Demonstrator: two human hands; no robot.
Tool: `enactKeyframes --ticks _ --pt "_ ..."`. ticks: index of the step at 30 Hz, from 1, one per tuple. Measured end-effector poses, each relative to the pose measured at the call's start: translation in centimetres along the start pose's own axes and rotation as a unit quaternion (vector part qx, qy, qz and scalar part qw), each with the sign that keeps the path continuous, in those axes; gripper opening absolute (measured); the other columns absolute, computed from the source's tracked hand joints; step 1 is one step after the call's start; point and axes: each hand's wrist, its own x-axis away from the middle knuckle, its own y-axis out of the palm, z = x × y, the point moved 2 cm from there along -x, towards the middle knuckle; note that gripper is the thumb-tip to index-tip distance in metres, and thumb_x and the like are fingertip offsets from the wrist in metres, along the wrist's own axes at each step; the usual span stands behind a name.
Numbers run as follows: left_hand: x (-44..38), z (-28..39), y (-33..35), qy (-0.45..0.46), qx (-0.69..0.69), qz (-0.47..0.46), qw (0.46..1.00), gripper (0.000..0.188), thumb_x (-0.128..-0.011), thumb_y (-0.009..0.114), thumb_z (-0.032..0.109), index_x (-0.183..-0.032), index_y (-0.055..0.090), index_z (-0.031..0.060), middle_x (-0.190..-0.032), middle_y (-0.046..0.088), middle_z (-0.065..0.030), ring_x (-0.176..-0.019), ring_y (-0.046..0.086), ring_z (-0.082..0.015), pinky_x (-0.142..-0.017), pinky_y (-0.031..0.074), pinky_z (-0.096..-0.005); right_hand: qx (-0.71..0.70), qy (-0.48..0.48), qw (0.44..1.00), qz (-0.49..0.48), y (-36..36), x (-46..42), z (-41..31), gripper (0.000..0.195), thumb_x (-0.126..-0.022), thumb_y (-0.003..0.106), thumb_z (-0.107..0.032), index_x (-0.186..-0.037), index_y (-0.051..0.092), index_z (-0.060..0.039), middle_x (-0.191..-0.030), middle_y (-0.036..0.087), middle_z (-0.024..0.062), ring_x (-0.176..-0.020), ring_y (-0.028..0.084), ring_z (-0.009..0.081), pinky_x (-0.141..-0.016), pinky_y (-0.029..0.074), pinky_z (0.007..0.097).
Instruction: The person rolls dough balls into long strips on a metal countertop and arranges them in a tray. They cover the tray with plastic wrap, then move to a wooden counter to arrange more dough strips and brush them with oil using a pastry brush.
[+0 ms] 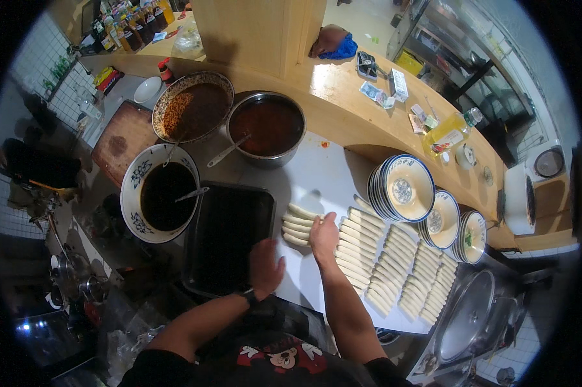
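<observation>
Several long pale dough strips (299, 225) lie side by side on the white worktop (291, 280). My right hand (326, 234) rests at their right end, fingertips touching them; whether it grips one is hard to tell. Blurred, my left hand (267, 266) hovers at the right edge of a black rectangular tray (271, 208), fingers partly spread and holding nothing visible. To the right of my right hand, more dough strips (356, 249) lie in several neat rows.
A patterned bowl of dark liquid (128, 213), a pan of chili sauce (158, 116) and a steel pot (298, 145) stand beyond the tray. Stacked bowls (426, 193) stand at the right. A raised wooden counter (368, 104) with an oil bottle (448, 133) runs behind; a cutting board (121, 140) lies left.
</observation>
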Motion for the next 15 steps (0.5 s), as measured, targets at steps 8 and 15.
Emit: enactKeyframes --ticks 8,15 --pt "4.4 -4.3 2.6 -0.179 0.079 -0.142 0.970 0.049 -0.085 0.073 0.026 -0.120 0.050 0.0011 -0.109 0.063 -0.0230 -0.095 0.064 -0.0439 -0.081 0.054 -0.0525 -0.056 -0.253 0.965 0.040 -9.2 3.5 -9.6 0.022 -0.097 0.062 -0.022 -0.098 0.048 -0.0051 -0.090 0.065 0.0227 -0.080 0.064 0.0470 -0.066 0.050 0.0549" --pt "-1.2 -0.3 2.6 -0.145 0.273 -0.040 0.950 0.034 -0.096 0.063 0.029 -0.115 0.054 0.0022 -0.105 0.062 -0.0206 -0.097 0.064 -0.0374 -0.085 0.053 -0.0459 -0.015 -0.323 0.944 0.057 -14.2 6.1 -12.6 0.021 -0.097 0.062 -0.016 -0.096 0.044 -0.0054 -0.081 0.063 0.0212 -0.068 0.063 0.0451 -0.058 0.049 0.0523"
